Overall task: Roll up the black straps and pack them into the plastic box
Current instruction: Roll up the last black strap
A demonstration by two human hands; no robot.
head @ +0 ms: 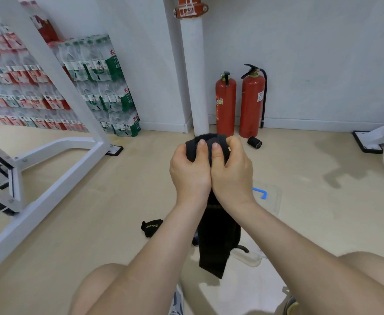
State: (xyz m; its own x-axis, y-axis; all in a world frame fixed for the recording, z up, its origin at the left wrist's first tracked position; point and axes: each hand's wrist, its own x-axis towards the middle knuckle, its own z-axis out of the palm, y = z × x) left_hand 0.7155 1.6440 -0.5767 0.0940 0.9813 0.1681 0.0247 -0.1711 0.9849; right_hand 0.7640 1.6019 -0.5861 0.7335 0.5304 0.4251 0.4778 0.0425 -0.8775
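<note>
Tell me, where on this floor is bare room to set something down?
Bare floor lies between the white frame and the loose strap, and right of the plastic box. Crowded around the hanging strap and box.

Half-rolled black strap [209, 146] raised at centre, tail hanging toward 6 o'clock. On the floor: lettered strap [152, 227] at 7, rolled strap [254, 142] at 1, clear plastic box [275, 201] at 4.

Plastic box [275, 197]: mostly hidden behind forearms [163, 246] and the hanging black strap [216, 242]. Strap's rolled end: largely covered by left hand [189, 171] and right hand [231, 173]. Extinguisher labels [261, 96]: too small to read.
</note>
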